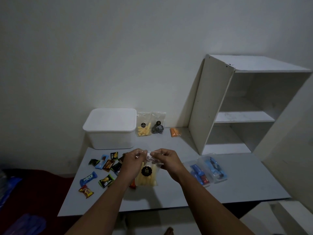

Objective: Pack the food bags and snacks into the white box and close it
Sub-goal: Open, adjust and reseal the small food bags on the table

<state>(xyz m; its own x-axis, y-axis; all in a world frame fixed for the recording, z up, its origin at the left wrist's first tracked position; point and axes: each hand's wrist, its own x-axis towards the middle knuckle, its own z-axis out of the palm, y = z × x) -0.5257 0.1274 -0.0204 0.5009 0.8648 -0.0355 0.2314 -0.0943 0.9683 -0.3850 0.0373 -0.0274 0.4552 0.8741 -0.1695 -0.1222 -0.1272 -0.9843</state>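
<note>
Hands meeting above the grey table (169, 197): left hand (135, 160) and right hand (165, 159) both pinching the top edge of a clear food bag (147, 175) (pale yellow sticks inside, round black label), hanging just over the tabletop. White box (110, 128) at the far edge, lid on. Two more food bags (150, 124) just right of it. Small wrapped snacks (101, 170) scattered left of the hands. Clear trays (208, 170) on the right, near a white shelf unit (237, 106).
</note>
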